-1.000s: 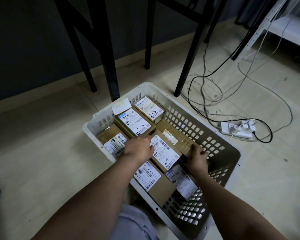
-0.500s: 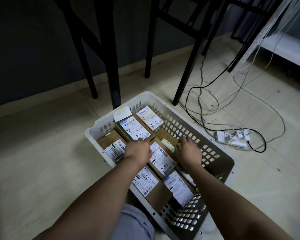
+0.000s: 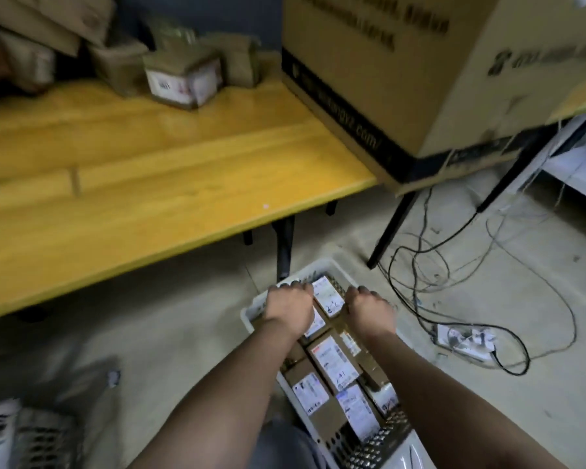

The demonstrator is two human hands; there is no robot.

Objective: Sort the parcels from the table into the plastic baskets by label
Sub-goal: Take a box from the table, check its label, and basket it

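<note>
The white plastic basket (image 3: 398, 431) sat on the pale floor (image 3: 183, 333) just in front of the yellow table (image 3: 149, 184), its far rim lying close to the table's black leg (image 3: 285, 245), and it was packed nearly wall to wall with labelled cardboard parcels (image 3: 332, 360) lying flat, so little free room showed inside it. Both forearms reached into the basket from its near end. The left hand (image 3: 290, 308) lay at the basket's far left corner with fingers bent down over the parcels beside the rim; whether it grasped a parcel or only pressed on it could not be told. The right hand (image 3: 369, 309) lay near the basket's far right wall, fingers likewise curled downward, and its hold could not be told either. Between the 2 hands 1 white-labelled parcel (image 3: 329, 296) showed uncovered. Right of the basket a tangle of black cables (image 3: 454, 265) and a white power strip (image 3: 464, 340) spread over the floor. Beyond the basket, more parcels (image 3: 183, 79) were heaped at the table's back edge, and a large cardboard box (image 3: 403, 72) overhung its right corner. Left of the basket the floor was open, with a second basket (image 3: 21, 438), blurred, well apart
</note>
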